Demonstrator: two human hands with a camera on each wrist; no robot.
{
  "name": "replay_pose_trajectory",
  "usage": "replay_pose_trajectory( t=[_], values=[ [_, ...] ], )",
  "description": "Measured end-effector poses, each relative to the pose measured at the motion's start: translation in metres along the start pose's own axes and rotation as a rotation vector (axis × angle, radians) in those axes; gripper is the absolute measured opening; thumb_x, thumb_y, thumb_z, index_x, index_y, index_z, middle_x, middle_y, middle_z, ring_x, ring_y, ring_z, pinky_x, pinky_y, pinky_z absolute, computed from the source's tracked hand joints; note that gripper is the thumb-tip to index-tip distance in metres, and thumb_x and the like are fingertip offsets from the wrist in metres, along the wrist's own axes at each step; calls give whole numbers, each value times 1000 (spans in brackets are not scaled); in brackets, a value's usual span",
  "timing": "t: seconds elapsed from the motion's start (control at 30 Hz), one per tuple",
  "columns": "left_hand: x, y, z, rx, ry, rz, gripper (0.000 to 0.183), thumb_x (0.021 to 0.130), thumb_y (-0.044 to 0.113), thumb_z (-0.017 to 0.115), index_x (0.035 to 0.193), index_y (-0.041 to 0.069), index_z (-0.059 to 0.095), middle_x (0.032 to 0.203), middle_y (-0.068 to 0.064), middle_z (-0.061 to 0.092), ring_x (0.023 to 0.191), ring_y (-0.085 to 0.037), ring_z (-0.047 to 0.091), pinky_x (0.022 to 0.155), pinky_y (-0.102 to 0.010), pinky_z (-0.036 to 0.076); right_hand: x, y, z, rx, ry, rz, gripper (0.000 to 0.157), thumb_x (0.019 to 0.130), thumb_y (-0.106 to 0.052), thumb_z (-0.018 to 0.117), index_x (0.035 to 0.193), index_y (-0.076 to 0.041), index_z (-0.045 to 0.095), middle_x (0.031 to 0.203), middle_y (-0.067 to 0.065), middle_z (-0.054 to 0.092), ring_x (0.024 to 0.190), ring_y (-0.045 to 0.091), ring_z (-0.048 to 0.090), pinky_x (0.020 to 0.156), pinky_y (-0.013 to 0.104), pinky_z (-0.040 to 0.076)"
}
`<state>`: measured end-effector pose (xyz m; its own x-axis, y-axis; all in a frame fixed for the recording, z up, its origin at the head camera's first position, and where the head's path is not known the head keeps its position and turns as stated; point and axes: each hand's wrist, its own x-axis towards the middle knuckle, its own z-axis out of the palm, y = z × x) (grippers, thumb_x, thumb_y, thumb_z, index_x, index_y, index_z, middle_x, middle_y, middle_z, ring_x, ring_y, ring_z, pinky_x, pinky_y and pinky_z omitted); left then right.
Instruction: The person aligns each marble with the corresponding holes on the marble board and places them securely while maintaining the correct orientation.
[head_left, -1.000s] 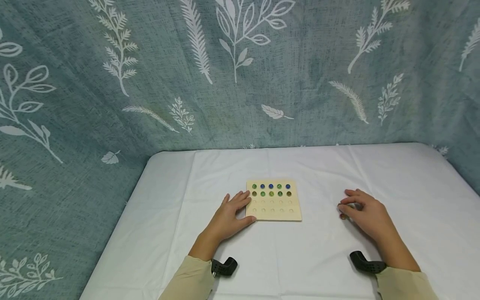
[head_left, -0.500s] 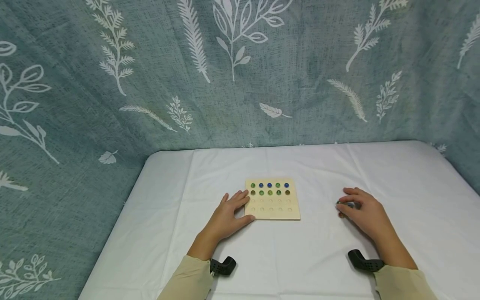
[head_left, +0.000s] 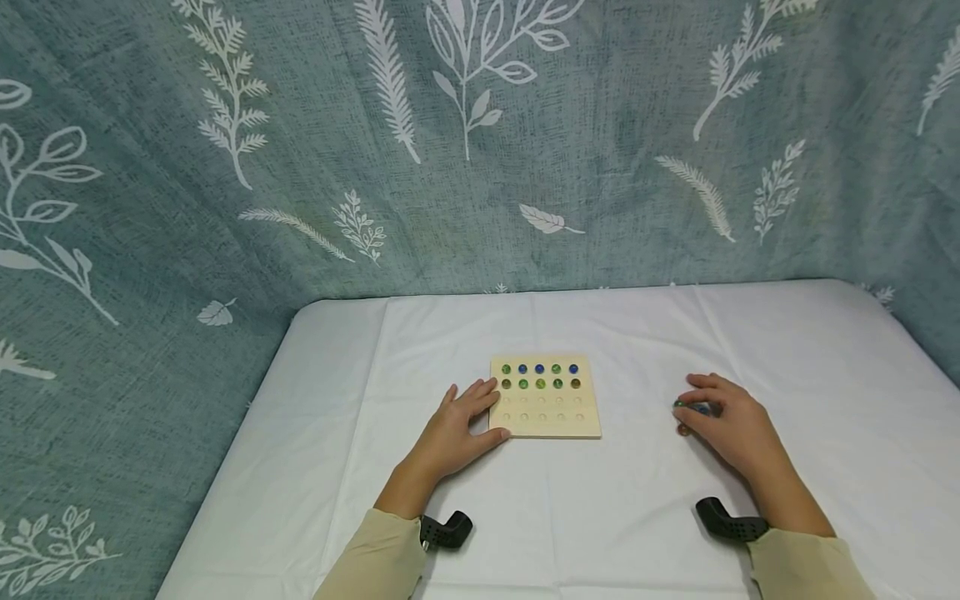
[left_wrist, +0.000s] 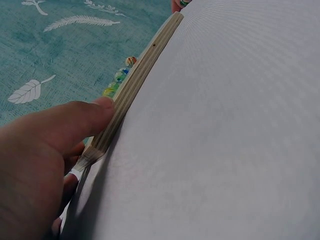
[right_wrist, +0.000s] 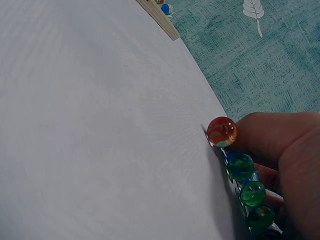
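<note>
A pale wooden board (head_left: 553, 427) lies flat on the white cloth. Green, blue and brownish marbles (head_left: 539, 369) fill its two far rows, while the two nearer rows show bare hollows. My left hand (head_left: 452, 436) rests at the board's left side, fingertips along that edge and thumb on the near left corner. To the right of the board, my right hand (head_left: 737, 427) reaches down over a small cluster of loose marbles, thumb and forefinger close together. In the right wrist view, a red marble (right_wrist: 222, 131) sits by the thumb tip, and green marbles (right_wrist: 252, 193) line up behind it; the other fingertips are hidden.
A white cloth (head_left: 622, 517) with faint creases covers the table. Behind and to the left hangs a blue-green curtain (head_left: 465, 225) printed with white leaves. Black devices (head_left: 447, 531) are strapped to both wrists, over beige sleeves (head_left: 810, 567).
The head view has shifted slightly. My right fingertips have moved a little among the loose marbles. The left hand and the board stay where they were.
</note>
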<state>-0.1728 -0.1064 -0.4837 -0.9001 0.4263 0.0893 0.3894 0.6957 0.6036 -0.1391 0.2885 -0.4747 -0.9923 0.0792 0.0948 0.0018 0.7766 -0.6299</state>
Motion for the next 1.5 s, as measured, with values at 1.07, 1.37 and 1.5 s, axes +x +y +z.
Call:
replay_pose_trajectory(
  t=[1.07,1.37,1.5],
  values=[
    [0,0,-1,5,-15,-11,66,88,45,72,144,14,53,156,9,39,147,-12,30,127,-38,7,5,-58,7,109,1,-51,37,92,-35,69,111,-3,72,142,15,55,138,42,41,107,63,37],
    [-1,1,0,-5,-3,-7,67,87,45,72,143,14,53,155,9,40,147,-13,31,127,-40,8,13,-80,34,185,-40,-8,33,91,-32,70,112,-7,73,144,9,55,140,38,40,111,60,35],
    [0,0,0,-1,1,-3,67,87,45,72,143,14,53,155,9,39,147,-13,31,127,-40,8,16,-87,46,238,-57,18,31,90,-29,71,111,-6,73,145,8,54,142,38,38,113,61,32]
  ],
)
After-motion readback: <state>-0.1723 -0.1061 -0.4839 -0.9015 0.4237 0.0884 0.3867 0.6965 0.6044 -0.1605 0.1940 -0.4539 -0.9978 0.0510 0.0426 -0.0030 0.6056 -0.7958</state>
